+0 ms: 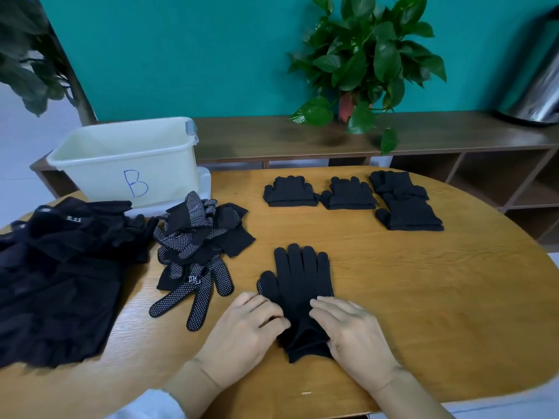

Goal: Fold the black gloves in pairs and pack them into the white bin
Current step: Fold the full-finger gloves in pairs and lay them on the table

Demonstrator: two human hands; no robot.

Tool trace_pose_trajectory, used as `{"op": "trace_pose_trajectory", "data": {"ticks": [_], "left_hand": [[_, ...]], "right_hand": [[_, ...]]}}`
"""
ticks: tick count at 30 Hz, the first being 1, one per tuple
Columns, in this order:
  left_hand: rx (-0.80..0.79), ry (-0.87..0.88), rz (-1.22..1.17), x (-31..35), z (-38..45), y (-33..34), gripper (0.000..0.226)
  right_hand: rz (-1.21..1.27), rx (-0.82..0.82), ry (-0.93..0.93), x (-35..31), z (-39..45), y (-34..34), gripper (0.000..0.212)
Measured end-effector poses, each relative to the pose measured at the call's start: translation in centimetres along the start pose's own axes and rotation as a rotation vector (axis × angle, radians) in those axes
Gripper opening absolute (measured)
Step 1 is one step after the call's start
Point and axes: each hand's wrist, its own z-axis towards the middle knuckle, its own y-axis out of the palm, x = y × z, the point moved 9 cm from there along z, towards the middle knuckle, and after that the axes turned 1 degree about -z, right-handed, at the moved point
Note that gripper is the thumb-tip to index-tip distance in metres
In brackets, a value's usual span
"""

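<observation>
A stacked pair of black gloves lies flat on the wooden table, fingers pointing away from me. My left hand pinches the cuff end from the left. My right hand pinches it from the right. A loose heap of dotted black gloves lies to the left. Several folded pairs sit at the back: one, another and a double stack. The white bin, marked B, stands at the back left.
A pile of black garments covers the table's left end. Behind the table runs a low wooden shelf with a potted plant and a steel can. A white lid lies under the bin.
</observation>
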Motion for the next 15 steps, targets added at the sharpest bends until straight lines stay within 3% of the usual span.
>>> {"op": "trace_pose_trajectory", "data": {"ticks": [4, 6, 10, 13, 15], "left_hand": [[-0.023, 0.014, 0.001, 0.3, 0.0, 0.3, 0.019], [-0.024, -0.024, -0.035, -0.1, 0.1, 0.3, 0.021], [-0.046, -0.089, -0.095, -0.8, 0.1, 0.2, 0.023], [-0.088, -0.045, -0.051, -0.1, 0.1, 0.3, 0.022], [-0.088, -0.036, -0.035, 0.1, 0.3, 0.2, 0.022]], "right_hand": [[-0.005, -0.003, 0.004, 0.0, -0.1, 0.0, 0.043], [0.004, 0.002, -0.013, -0.1, -0.2, 0.0, 0.032], [0.032, -0.050, 0.039, 0.7, -0.4, 0.5, 0.055], [0.057, -0.026, -0.001, 0.3, -0.3, 0.2, 0.033], [0.055, -0.025, 0.000, 0.3, -0.3, 0.2, 0.043]]}}
